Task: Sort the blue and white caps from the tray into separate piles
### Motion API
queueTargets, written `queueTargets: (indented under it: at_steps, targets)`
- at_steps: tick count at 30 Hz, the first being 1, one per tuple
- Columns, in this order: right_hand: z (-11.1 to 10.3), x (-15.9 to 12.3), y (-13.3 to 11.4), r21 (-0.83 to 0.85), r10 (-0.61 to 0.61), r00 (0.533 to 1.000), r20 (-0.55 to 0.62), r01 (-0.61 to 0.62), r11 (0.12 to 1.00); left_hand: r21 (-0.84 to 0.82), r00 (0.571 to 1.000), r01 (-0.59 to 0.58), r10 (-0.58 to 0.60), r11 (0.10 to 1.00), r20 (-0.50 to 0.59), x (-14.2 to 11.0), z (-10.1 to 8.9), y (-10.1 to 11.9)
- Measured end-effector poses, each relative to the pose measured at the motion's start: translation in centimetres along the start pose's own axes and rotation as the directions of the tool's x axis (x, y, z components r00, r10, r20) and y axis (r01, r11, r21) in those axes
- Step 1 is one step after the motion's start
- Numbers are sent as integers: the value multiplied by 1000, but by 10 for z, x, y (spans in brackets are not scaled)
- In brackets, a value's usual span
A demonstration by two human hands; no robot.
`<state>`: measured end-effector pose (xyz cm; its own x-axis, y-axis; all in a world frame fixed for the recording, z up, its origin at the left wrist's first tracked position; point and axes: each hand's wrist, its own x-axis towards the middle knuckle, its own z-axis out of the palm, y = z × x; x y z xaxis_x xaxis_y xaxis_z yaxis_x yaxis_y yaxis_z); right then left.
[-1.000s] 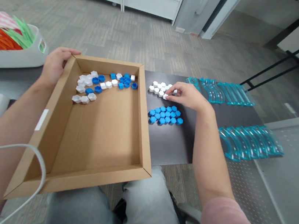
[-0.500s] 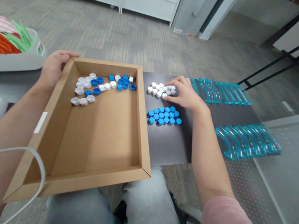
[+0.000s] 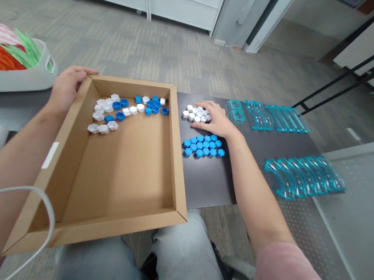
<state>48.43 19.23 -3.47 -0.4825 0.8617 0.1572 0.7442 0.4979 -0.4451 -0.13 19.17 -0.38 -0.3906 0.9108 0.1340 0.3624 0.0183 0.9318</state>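
At the far left, white bin [image 3: 7, 80]: it is holding orange and green strands [image 3: 2, 57] beside a pink-striped cloth [image 3: 0, 33].
Left hand [image 3: 66, 88]: I am seeing its fingers curling over the far left corner of the cardboard tray [image 3: 176, 161], gripping it.
Cardboard tray: plain brown and high-walled, it is carrying a white label [image 3: 49, 155] on its left wall; its near end is lying over the person's legs [image 3: 185, 251].
Loose pieces [image 3: 104, 129]: white and blue hexagonal cups are clustering inside the tray toward its far end, some showing hollow insides, others lying on their sides.
White group [image 3: 192, 109]: just right of the tray, white hexagons are sitting packed together on the dark table [image 3: 208, 187].
Blue group [image 3: 206, 145]: bright blue hexagons are sitting nearer the person, flat faces up, in staggered rows.
Right hand [image 3: 219, 120]: thumb and fingers are spreading wide around the right end of the white group; I cannot tell how firmly they are pressing.
Teal plastic parts [image 3: 305, 175]: clear and ridged, they are lying in two sets at the table's right end.
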Motion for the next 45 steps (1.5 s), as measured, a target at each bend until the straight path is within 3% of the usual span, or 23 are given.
queueTargets:
  at_steps: [10, 17, 27, 34, 45]
  targets:
    - [7, 11, -15, -19, -40, 999, 12, 40, 999, 55, 999, -48, 48, 997, 14, -1, -2, 0]
    - [8, 11, -19, -24, -118, 992, 45, 119, 993, 21, 999, -2, 1, 1000, 38, 3, -3, 0]
    - [14, 15, -14, -27, 7, 999, -48, -8, 1000, 3, 1000, -15, 15, 1000, 26, -1, -2, 0]
    - [15, 15, -12, -27, 28, 996, -81, -30, 999, 21, 1000, -7, 6, 1000, 26, 1, -1, -1]
    - [2, 12, -20, -18, 70, 975, -211, -75, 997, -9, 999, -34, 34, 999, 41, 4, 0, -7]
